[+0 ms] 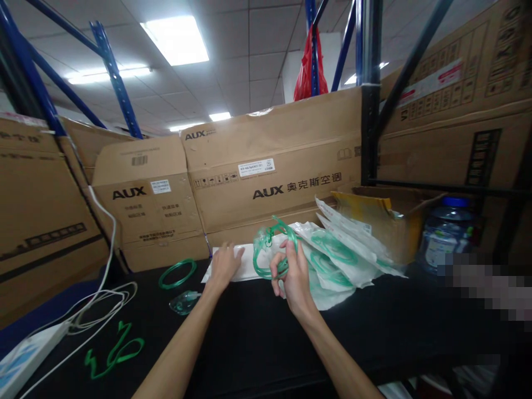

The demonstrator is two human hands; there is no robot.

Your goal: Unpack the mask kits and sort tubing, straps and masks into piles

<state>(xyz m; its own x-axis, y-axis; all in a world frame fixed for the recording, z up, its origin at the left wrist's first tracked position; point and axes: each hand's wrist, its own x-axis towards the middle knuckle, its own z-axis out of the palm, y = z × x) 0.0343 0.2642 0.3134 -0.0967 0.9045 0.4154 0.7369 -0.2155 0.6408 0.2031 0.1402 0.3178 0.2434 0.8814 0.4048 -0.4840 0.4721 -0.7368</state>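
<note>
My right hand [294, 274] is closed round a looped coil of clear green tubing [260, 260], raised just in front of the white packets. My left hand [226, 265] lies on a flat white packet [248, 263], thumb apart from the fingers, holding nothing I can see. To its left, on the black tabletop, are another green tubing coil [178, 274] and a clear greenish face mask [184, 302], partly behind my left forearm. Right of my right hand, several white packets [338, 252] with green tubing showing through lie fanned and overlapping.
A curly green strap [117, 352] and a white power strip [31, 354] with looped cable sit at the left. Large cardboard boxes [266, 160] wall off the back. An open carton [399, 233] and a blue-capped water jug [446, 235] stand at the right. A person's blurred arm [490, 285] reaches in there.
</note>
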